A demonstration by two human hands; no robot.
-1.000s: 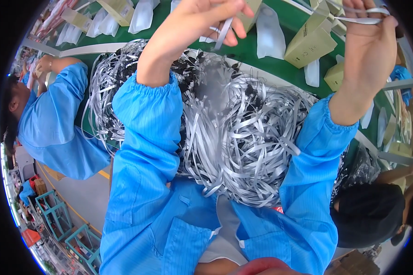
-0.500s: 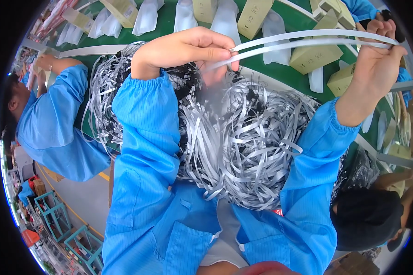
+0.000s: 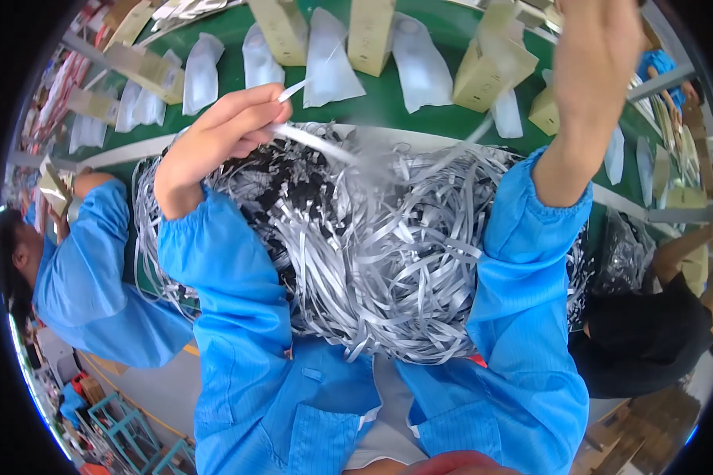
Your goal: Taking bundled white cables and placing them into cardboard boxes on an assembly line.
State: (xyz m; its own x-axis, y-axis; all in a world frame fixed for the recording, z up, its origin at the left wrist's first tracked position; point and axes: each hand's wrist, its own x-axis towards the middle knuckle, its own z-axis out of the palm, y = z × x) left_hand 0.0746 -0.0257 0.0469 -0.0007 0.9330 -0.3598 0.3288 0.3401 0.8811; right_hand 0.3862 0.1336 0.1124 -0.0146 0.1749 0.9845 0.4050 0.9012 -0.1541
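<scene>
My left hand (image 3: 223,136) is closed, pinching a flat grey-white strap (image 3: 313,142) between thumb and fingers. One short end sticks up past its fingertips, and the longer part runs right above the pile, smeared by motion. My right hand (image 3: 598,71) is raised at the top right, blurred and partly cut off by the picture's edge, so its fingers and anything in them cannot be made out. Between my forearms lies a big heap of grey flat straps (image 3: 388,261), tangled, with black ends (image 3: 293,186) toward its far left side.
Beyond the heap, a green table (image 3: 222,107) bears a row of cream boxes (image 3: 495,67) and white plastic-wrapped packets (image 3: 420,67). A co-worker in blue (image 3: 107,269) sits at the left; another in black (image 3: 650,336) is at the right beside a clear plastic bag (image 3: 626,253).
My left hand has moved left and down with the strap. My right hand has swung up and left, toward the top edge. The strap, stretched as a double band before, now sags and blurs.
</scene>
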